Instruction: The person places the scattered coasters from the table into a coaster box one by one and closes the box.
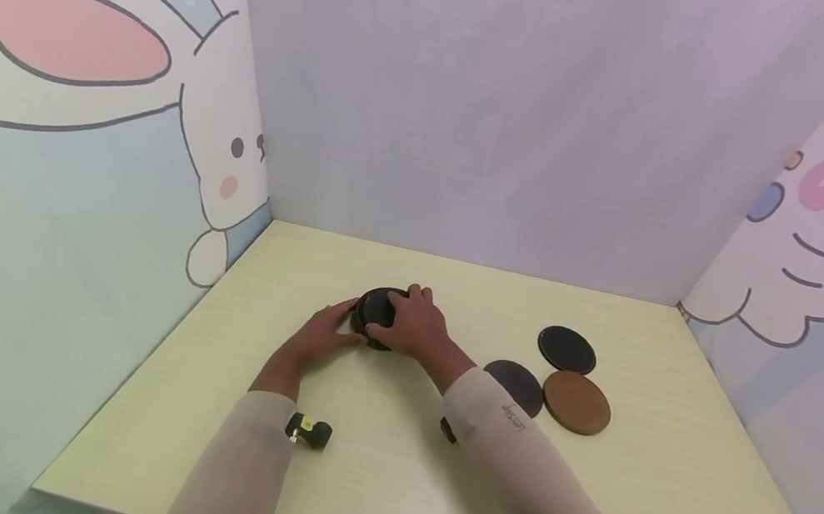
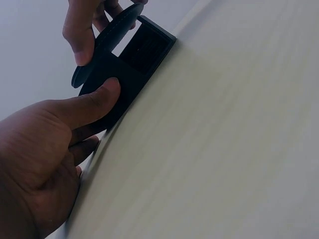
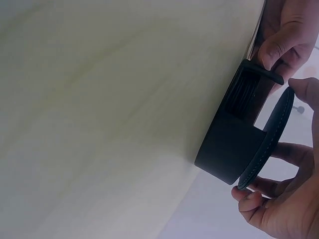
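- Head view: the left hand (image 1: 324,336) curves round the near-left side of a round black holder (image 1: 361,329) on the table (image 1: 375,463), its thumb and fingers spread to the width of the wall. The right hand (image 1: 416,323) has its thumb and fingers bent round the edge of a black coaster (image 1: 380,310) over the holder's top. Three more coasters lie outside, to the right: a black-faced one (image 1: 566,349), a dark one (image 1: 515,388) partly behind the right sleeve (image 1: 513,443), and a brown one (image 1: 578,403). The work looks partway along: one coaster is at the holder, three are apart from it; whether coasters are going in or coming out, I cannot tell.
- Left wrist view: the left thumb presses the holder's outer wall, with fingers behind it, a firm-looking clasp. The held coaster tilts above the holder's top, so it does not lie flat inside.
- Right wrist view: the right hand pinches the coaster by its rim, fingers parted only as far as the disc needs. Through the gap in the holder's side, dark stacked edges show, probably coasters; their number is unclear.
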`<action>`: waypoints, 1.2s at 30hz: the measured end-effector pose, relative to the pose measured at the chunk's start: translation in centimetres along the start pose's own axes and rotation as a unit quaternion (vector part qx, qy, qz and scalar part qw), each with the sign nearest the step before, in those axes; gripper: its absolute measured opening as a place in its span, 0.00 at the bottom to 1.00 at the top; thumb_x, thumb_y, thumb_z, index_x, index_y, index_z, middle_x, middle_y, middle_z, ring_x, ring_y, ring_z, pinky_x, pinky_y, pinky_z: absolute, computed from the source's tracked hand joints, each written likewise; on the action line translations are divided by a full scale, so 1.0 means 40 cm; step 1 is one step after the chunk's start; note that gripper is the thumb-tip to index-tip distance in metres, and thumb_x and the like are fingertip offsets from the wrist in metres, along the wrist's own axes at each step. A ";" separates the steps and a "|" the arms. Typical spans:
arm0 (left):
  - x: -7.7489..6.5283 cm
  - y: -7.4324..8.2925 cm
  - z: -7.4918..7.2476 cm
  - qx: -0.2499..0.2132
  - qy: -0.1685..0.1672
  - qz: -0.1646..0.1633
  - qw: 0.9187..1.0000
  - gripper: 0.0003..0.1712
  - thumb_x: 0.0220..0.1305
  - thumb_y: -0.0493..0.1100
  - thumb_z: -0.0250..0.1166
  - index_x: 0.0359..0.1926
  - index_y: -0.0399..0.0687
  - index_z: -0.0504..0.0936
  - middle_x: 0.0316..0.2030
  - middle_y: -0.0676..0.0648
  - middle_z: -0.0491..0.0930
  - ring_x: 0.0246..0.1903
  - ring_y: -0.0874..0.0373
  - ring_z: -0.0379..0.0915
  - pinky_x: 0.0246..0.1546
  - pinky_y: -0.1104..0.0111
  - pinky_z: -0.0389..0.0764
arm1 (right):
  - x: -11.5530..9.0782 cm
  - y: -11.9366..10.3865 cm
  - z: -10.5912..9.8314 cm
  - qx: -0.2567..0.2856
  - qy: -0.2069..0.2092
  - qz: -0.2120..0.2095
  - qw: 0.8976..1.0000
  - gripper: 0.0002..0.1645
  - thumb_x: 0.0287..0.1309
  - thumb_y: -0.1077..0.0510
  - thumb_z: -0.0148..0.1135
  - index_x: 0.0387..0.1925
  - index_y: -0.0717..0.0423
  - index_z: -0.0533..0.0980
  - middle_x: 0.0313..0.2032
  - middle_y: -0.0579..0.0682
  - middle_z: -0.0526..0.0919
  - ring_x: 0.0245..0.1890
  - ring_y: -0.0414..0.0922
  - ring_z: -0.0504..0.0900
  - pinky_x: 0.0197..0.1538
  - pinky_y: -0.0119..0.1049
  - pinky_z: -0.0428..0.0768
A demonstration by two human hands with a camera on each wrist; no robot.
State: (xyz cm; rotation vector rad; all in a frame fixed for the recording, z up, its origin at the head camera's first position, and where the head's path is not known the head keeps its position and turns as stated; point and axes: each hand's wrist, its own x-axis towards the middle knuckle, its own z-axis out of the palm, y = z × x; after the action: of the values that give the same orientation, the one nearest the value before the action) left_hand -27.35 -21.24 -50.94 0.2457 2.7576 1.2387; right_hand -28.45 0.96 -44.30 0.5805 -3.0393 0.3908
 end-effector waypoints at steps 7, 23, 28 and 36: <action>0.003 0.000 -0.001 0.003 0.001 0.008 1.000 0.50 0.70 0.60 0.74 0.87 0.63 0.61 0.85 0.47 0.62 0.87 0.37 0.50 0.86 0.35 0.54 | 0.002 -0.006 0.009 -0.012 0.012 -0.015 1.000 0.47 0.67 0.27 0.66 0.76 0.49 0.76 0.70 0.61 0.76 0.67 0.57 0.74 0.61 0.54 0.89; 0.007 -0.002 -0.002 0.003 -0.004 0.003 1.000 0.52 0.70 0.62 0.74 0.87 0.63 0.60 0.86 0.47 0.60 0.87 0.36 0.47 0.86 0.33 0.51 | 0.005 -0.014 0.009 -0.022 -0.006 -0.012 1.000 0.47 0.68 0.28 0.64 0.78 0.49 0.74 0.74 0.61 0.73 0.70 0.58 0.73 0.66 0.56 0.85; 0.006 -0.001 -0.002 0.006 -0.004 0.001 1.000 0.52 0.70 0.61 0.74 0.87 0.62 0.60 0.86 0.47 0.61 0.87 0.35 0.48 0.86 0.33 0.51 | 0.007 -0.013 0.009 -0.022 -0.006 -0.015 1.000 0.47 0.69 0.28 0.64 0.78 0.49 0.73 0.75 0.61 0.72 0.72 0.59 0.73 0.67 0.57 0.85; 0.010 -0.001 -0.002 0.009 -0.004 0.002 1.000 0.51 0.71 0.62 0.73 0.87 0.62 0.60 0.86 0.47 0.61 0.87 0.34 0.48 0.86 0.32 0.51 | 0.008 -0.008 0.009 -0.039 -0.013 -0.020 0.999 0.48 0.71 0.26 0.61 0.80 0.49 0.71 0.77 0.61 0.70 0.75 0.59 0.72 0.67 0.59 0.84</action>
State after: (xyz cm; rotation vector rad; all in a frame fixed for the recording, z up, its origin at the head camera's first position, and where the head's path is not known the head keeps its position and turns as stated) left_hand -27.77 -21.25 -50.93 0.2559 2.7641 1.2111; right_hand -28.62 0.46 -44.53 0.6459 -3.0451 0.2650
